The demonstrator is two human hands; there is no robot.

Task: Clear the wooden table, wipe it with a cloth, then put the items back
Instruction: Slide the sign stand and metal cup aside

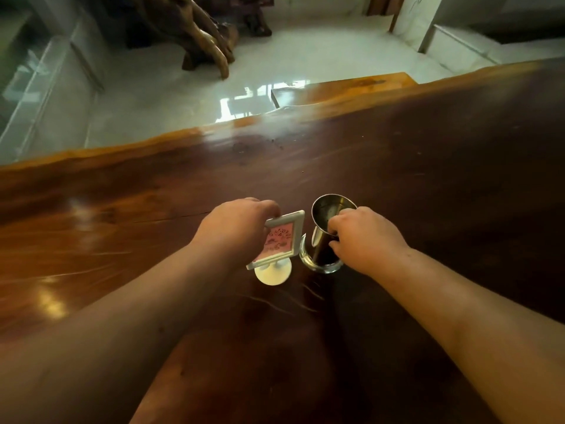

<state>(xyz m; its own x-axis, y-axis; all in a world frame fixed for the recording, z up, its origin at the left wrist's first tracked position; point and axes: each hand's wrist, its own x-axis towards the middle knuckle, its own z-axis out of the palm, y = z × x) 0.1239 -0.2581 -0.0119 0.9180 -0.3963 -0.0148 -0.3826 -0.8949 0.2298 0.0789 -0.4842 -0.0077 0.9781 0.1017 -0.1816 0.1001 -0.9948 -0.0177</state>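
A long dark wooden table fills most of the view. Near its middle stands a small white sign holder with a pink card, tilted, on a round white base. My left hand grips its frame from the left side. Right beside it is a shiny metal cup, tall and empty, with a flared foot resting on the table. My right hand holds the cup at its rim, with fingers hooked over the edge. No cloth is in view.
Beyond the table's far edge lies a glossy pale floor. A carved wooden root piece stands on it at the back. A lighter wooden bench top sits just past the table edge.
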